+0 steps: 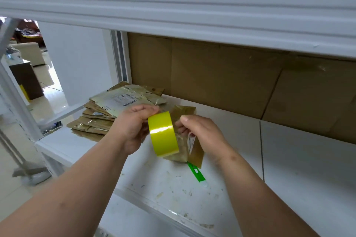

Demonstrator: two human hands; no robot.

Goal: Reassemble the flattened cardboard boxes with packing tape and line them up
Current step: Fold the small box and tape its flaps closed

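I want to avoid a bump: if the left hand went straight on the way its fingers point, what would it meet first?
Probably the right hand. The left hand holds the yellow tape roll, fingers pointing right, with a small cardboard box behind the roll. Depth is unclear.

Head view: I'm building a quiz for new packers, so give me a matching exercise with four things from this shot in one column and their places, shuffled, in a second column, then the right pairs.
Things
1. roll of yellow tape
2. small cardboard box
3. stack of flattened boxes
4. green strip

Places
A. lying on the white shelf, below the small box
B. piled at the shelf's left end
C. gripped by the left hand
D. held by the right hand, behind the tape roll

Pairs: 1-C, 2-D, 3-B, 4-A
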